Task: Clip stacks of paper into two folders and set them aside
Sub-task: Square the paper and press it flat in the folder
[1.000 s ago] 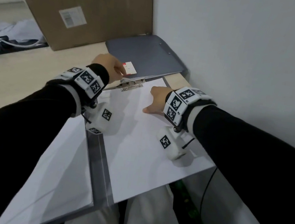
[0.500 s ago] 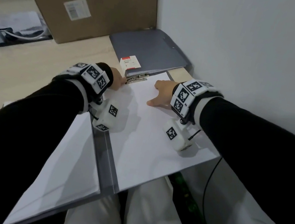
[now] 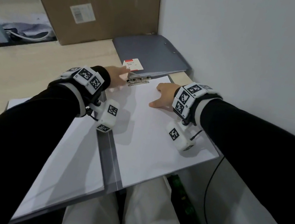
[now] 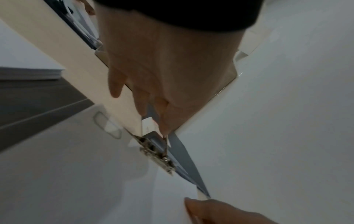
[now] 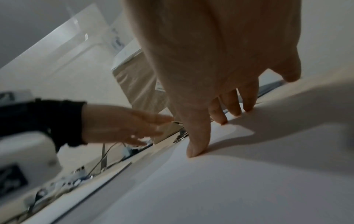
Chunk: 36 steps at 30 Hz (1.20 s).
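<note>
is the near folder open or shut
Open: the folder lies spread flat, paper on its right half, clip exposed at the top.

Right hand (image 5: 220, 60) presses paper (image 5: 229, 181); left hand (image 5: 122, 124) reaches clip (image 5: 181, 135).

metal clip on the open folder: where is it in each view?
Head: metal clip upper centre, at the paper stack's top edge, by the left hand.
Left wrist: centre, below the fingertips.
Right wrist: mid-frame, mostly hidden behind the right hand's thumb.
Shared landmark: the paper stack.
</note>
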Available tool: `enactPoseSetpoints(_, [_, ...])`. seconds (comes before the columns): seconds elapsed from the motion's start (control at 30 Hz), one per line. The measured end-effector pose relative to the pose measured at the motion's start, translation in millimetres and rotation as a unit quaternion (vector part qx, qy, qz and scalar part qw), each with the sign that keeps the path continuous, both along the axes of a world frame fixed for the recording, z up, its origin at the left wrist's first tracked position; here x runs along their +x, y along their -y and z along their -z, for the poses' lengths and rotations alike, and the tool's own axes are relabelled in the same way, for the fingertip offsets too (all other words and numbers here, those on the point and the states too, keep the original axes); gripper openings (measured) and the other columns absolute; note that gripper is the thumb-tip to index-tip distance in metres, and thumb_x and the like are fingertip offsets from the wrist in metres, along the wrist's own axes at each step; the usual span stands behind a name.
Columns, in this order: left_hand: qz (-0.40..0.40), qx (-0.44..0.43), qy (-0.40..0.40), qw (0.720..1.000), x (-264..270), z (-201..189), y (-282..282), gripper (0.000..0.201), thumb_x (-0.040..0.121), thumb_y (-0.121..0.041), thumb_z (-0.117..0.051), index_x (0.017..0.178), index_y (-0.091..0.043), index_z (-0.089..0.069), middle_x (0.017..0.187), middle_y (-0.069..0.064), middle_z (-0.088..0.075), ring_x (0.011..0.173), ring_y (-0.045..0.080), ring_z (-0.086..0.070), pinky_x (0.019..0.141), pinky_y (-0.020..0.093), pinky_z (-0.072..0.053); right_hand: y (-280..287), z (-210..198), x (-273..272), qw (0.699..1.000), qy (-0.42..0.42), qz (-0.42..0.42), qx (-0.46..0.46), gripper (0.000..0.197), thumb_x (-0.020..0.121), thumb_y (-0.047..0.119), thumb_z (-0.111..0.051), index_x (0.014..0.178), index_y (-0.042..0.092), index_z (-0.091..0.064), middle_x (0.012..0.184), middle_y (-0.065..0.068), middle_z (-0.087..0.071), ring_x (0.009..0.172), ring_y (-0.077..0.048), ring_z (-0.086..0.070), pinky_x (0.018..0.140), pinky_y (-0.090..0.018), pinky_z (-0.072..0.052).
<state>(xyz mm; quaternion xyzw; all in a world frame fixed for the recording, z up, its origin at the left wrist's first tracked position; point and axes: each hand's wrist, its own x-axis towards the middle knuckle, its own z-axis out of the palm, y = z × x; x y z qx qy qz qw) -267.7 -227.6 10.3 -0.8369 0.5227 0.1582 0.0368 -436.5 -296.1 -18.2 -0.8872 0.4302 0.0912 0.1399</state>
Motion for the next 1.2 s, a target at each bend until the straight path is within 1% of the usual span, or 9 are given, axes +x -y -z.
enactPoseSetpoints(0.13, [-0.011,-0.010,0.009,1.000,-5.6,-12.6,-2.0,0.047,0.098,-0.026,-0.039,0.145,-0.022,-0.037,0.153,0.009,-0.035,0.139,0.028,-0.034,0.111,0.028,-0.025,-1.0,-6.9,8.1,0.999,-0.040,-0.014,-0.024,0.064,0.076,0.058,-0.060,0.114,0.007,-0.060,0.120,-0.009,-0.064,0.110,-0.031,-0.060,0.097,-0.039,-0.047])
enactPoseSetpoints(0.3, [-0.048,0.025,0.010,0.998,-13.3,-0.9,-4.5,0.047,0.102,-0.025,-0.027,0.138,0.001,-0.041,0.145,0.018,-0.043,0.134,0.029,-0.040,0.108,0.029,-0.028,1.8,-6.3,14.1,0.997,-0.062,-0.022,-0.038,0.055,0.076,0.057,-0.060,0.098,0.007,-0.060,0.112,-0.009,-0.066,0.103,-0.031,-0.063,0.094,-0.038,-0.049])
enactPoseSetpoints(0.43, [-0.031,0.015,0.018,0.999,-15.3,9.7,-0.4,0.043,0.102,-0.019,-0.029,0.139,-0.002,-0.043,0.146,0.016,-0.043,0.135,0.029,-0.039,0.109,0.031,-0.030,5.5,-3.4,14.2,0.996,-0.066,-0.025,-0.046,0.046,0.079,0.054,-0.060,0.073,0.010,-0.049,0.102,-0.010,-0.065,0.099,-0.030,-0.064,0.086,-0.034,-0.048])
enactPoseSetpoints(0.53, [-0.029,0.008,0.018,0.999,-7.0,7.3,-2.8,0.047,0.102,-0.028,-0.025,0.142,-0.005,-0.039,0.147,0.016,-0.041,0.136,0.029,-0.038,0.110,0.030,-0.028,6.8,-2.2,15.5,0.997,-0.062,-0.026,-0.046,0.045,0.081,0.052,-0.060,0.072,0.009,-0.047,0.100,-0.010,-0.063,0.095,-0.029,-0.062,0.081,-0.032,-0.046])
enactPoseSetpoints(0.7, [0.000,-0.006,-0.034,0.999,9.2,14.5,-9.7,0.045,0.100,-0.028,-0.034,0.145,-0.028,-0.036,0.149,0.006,-0.040,0.136,0.027,-0.037,0.113,0.030,-0.024,6.3,-1.1,13.5,0.998,-0.055,-0.009,-0.034,0.048,0.081,0.048,-0.062,0.061,0.012,-0.036,0.086,-0.007,-0.052,0.077,-0.024,-0.050,0.069,-0.027,-0.037])
enactPoseSetpoints(0.8, [-0.020,-0.045,-0.076,0.996,10.3,12.7,-16.0,0.045,0.098,-0.024,-0.039,0.143,-0.022,-0.041,0.148,0.007,-0.042,0.135,0.026,-0.038,0.111,0.028,-0.026,2.2,-5.2,16.1,0.998,-0.059,0.008,-0.033,0.046,0.079,0.051,-0.062,0.066,0.012,-0.041,0.089,-0.008,-0.056,0.081,-0.025,-0.054,0.073,-0.028,-0.042])
enactPoseSetpoints(0.93, [-0.058,-0.120,-0.111,0.985,28.3,-1.4,-42.1,0.053,0.096,-0.023,-0.046,0.147,-0.019,-0.032,0.155,0.004,-0.030,0.143,0.023,-0.029,0.115,0.027,-0.020,-10.8,-16.1,24.7,0.996,-0.053,-0.008,-0.069,0.059,0.067,0.054,-0.067,0.106,0.010,-0.057,0.112,-0.007,-0.065,0.108,-0.030,-0.057,0.097,-0.039,-0.046])
enactPoseSetpoints(1.03, [-0.102,-0.166,-0.113,0.974,50.4,-8.9,-82.9,0.057,0.095,-0.023,-0.049,0.149,-0.019,-0.030,0.156,0.005,-0.029,0.144,0.023,-0.027,0.116,0.029,-0.020,-33.0,-28.6,40.1,0.996,-0.034,-0.029,-0.073,0.065,0.079,0.048,-0.063,0.132,0.013,-0.049,0.137,-0.013,-0.048,0.132,-0.033,-0.040,0.113,-0.043,-0.030])
enactPoseSetpoints(1.2, [-0.236,-0.219,-0.132,0.937,82.3,-9.4,-169.2,0.055,0.093,-0.020,-0.053,0.145,-0.014,-0.036,0.153,0.007,-0.035,0.139,0.026,-0.037,0.113,0.032,-0.030,-96.9,-53.9,66.2,0.990,0.026,-0.133,0.022,0.071,0.089,0.041,-0.057,0.148,0.012,-0.030,0.155,-0.004,-0.031,0.142,-0.024,-0.030,0.115,-0.035,-0.028])
